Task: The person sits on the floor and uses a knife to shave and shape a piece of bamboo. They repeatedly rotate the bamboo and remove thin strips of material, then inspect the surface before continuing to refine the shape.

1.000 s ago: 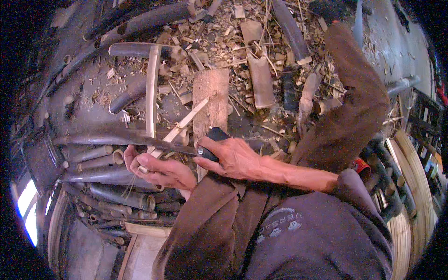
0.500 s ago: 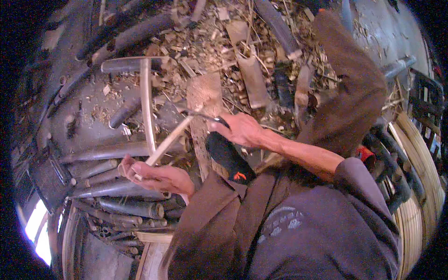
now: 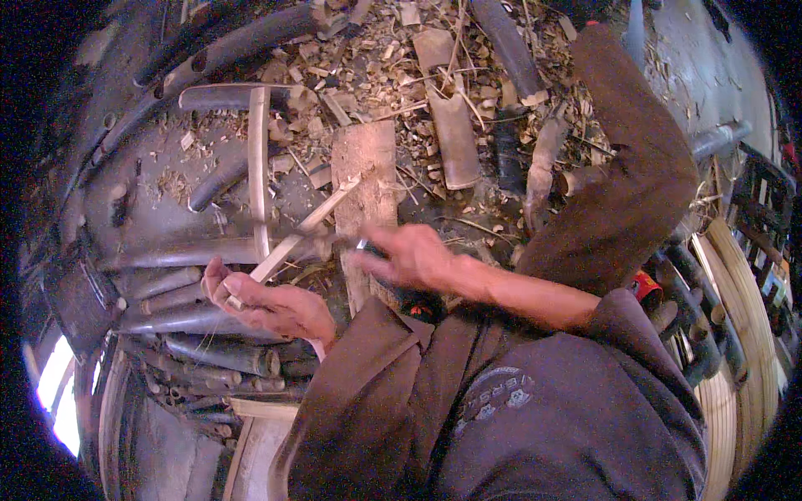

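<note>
My left hand (image 3: 271,305) is closed around the near end of a pale split bamboo strip (image 3: 324,210), palm turned up. The strip slants away to the right, its far end over a worn wooden block (image 3: 365,150). My right hand (image 3: 408,257), smeared by motion, is closed on the dark handle of a knife (image 3: 364,245). The knife's blade is a blur reaching left, across or beside the middle of the strip; I cannot tell whether it touches.
Wood chips (image 3: 393,79) litter the floor beyond the block. A longer bamboo slat (image 3: 260,167) leans past my left hand against a dark bamboo piece (image 3: 221,98). Bamboo poles (image 3: 209,321) are stacked at the left. Beside my bent leg stands a bamboo section (image 3: 454,142).
My right hand with the knife has moved nearer to me and slightly left, from the strip's far end toward its middle. My left hand and the strip have shifted slightly left.
</note>
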A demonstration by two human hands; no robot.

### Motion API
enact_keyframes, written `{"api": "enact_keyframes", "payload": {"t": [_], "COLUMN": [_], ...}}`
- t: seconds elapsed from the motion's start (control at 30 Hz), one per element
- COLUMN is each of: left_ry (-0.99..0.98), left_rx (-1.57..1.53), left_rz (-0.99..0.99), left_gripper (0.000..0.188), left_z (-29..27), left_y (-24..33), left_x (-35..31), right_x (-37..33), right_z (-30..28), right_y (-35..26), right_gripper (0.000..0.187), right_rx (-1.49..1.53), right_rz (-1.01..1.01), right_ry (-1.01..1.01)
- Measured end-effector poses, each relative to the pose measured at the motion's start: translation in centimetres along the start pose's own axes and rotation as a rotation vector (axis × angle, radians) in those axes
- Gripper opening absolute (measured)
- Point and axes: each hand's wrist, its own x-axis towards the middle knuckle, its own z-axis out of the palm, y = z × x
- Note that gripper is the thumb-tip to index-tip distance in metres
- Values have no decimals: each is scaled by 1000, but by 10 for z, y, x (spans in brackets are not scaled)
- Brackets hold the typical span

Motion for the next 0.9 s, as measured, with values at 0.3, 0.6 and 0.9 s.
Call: {"api": "enact_keyframes", "payload": {"t": [0.3,0.6,0.9], "left_ry": [11,-3,26], "left_rx": [35,30,18], "left_rz": [-46,8,-28], "left_gripper": [42,44,48], "left_z": [-9,0,2], "left_y": [-1,-2,-4], "left_x": [-5,3,6], "right_x": [9,4,-1], "right_z": [-1,-4,-2], "right_y": [25,24,31], "right_gripper": [50,55,52], "right_rx": [-34,-65,-36], "right_rz": [167,82,-101], "right_ry": [-190,-164,-153]}}
